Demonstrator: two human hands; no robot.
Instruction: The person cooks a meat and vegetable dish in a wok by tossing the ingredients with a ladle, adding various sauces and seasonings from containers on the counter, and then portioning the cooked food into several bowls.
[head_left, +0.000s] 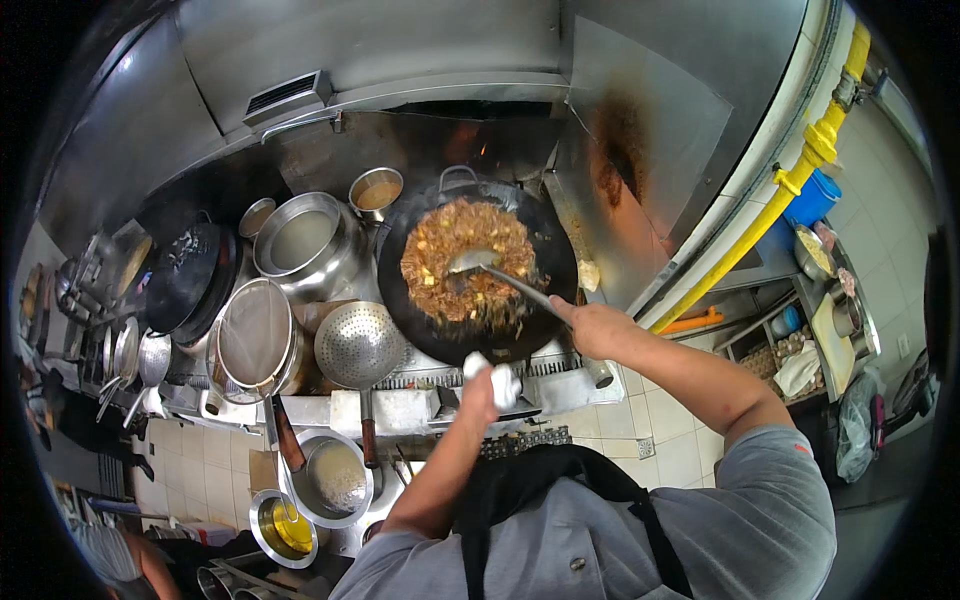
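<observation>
A large black wok (551, 247) sits on the burner in front of me, holding a heap of browned food (480, 225) with yellow pieces in it. My right hand (600, 330) grips the handle of a metal wok ladle (474, 260), whose bowl rests in the food. At the wok's near rim, my left hand (478, 397) is closed around a white cloth (501, 384). The part of the rim under that cloth is hidden. Some food near the wok's front side looks blurred.
Left of the wok stand a big metal pot (300, 232), a perforated skimmer (360, 343) and a mesh strainer (257, 330). A pot of cloudy liquid (337, 472) and a bowl of yellow oil (291, 529) are beside my left arm. A yellow pipe (757, 232) runs along the right.
</observation>
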